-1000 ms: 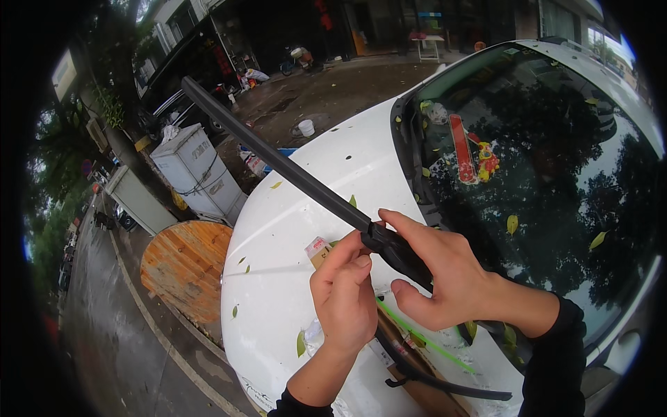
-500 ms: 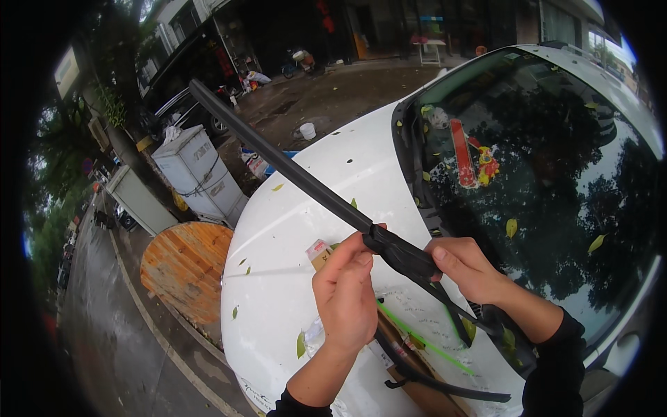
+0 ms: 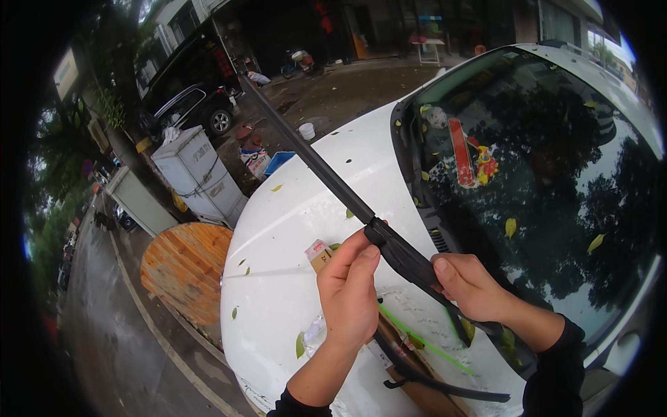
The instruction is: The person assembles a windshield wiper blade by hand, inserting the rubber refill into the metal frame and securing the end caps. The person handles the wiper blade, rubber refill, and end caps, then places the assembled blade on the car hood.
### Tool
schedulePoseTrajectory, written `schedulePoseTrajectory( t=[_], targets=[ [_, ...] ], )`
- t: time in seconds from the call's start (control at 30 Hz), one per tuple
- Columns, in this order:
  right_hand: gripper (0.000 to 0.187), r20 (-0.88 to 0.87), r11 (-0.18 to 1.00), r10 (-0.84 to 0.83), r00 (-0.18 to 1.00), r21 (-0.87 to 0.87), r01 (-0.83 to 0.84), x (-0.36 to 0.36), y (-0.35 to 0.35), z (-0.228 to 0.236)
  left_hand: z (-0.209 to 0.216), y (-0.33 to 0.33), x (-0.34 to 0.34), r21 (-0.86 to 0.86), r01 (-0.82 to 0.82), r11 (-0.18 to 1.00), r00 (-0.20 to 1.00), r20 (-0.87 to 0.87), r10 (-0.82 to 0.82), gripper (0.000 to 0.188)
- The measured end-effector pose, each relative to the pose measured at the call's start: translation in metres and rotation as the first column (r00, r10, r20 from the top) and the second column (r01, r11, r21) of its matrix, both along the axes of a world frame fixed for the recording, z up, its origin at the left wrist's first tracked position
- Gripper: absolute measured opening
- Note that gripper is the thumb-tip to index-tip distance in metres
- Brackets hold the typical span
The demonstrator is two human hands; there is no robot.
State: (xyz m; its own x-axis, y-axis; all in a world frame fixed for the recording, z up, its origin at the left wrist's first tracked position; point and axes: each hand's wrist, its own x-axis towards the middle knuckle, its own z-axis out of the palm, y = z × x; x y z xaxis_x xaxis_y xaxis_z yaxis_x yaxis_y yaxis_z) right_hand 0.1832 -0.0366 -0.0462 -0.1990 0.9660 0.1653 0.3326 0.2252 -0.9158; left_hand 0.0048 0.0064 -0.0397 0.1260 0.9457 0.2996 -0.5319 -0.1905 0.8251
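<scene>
A long black wiper blade (image 3: 306, 149) slants up and to the left above the white hood of a car. My left hand (image 3: 349, 295) pinches it at the thick middle joint, with thumb and fingers bent. On the other side of that joint my right hand (image 3: 472, 286) grips the black part between thumb and forefinger. Under my hands lie a second black wiper blade (image 3: 445, 386), a bright green strip (image 3: 427, 342) and an opened cardboard box (image 3: 424, 396) with clear plastic packaging.
The car's hood (image 3: 278, 229) carries scattered leaves. To its right is the windshield (image 3: 542, 174). Left of the car stand a wooden cable reel (image 3: 186, 271) and a white cabinet (image 3: 201, 170). A white bucket (image 3: 307, 131) and a parked black car (image 3: 191, 108) are farther off.
The wiper blade has turned: its far end swung to the right, uncovering the black car's wheel. Both hands keep their grip and have shifted only slightly.
</scene>
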Motion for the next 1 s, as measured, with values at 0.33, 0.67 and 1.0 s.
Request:
schedulePoseTrajectory(
  t=[0.33, 0.67, 1.0],
  targets=[
    [0.048, -0.022, 0.997, -0.024, 0.999, -0.08, 0.023, -0.005, -0.009, 0.005, -0.003, -0.001, 0.0, -0.004, 0.054, 0.999, 0.998, 0.041, -0.054, 0.032],
    [0.052, -0.019, 0.999, 0.0, 1.0, -0.044, -0.001, 0.002, 0.0, -0.014, -0.003, -0.004, 0.002, 0.019, 0.106, 0.994, 0.994, 0.033, -0.106, 0.035],
    [0.052, -0.106, 0.996, 0.057, 0.993, 0.072, -0.05, 0.005, 0.026, -0.014, -0.005, -0.004, -0.001, 0.152, 0.105, 0.983, 0.991, 0.062, -0.115, 0.037]
  ],
)
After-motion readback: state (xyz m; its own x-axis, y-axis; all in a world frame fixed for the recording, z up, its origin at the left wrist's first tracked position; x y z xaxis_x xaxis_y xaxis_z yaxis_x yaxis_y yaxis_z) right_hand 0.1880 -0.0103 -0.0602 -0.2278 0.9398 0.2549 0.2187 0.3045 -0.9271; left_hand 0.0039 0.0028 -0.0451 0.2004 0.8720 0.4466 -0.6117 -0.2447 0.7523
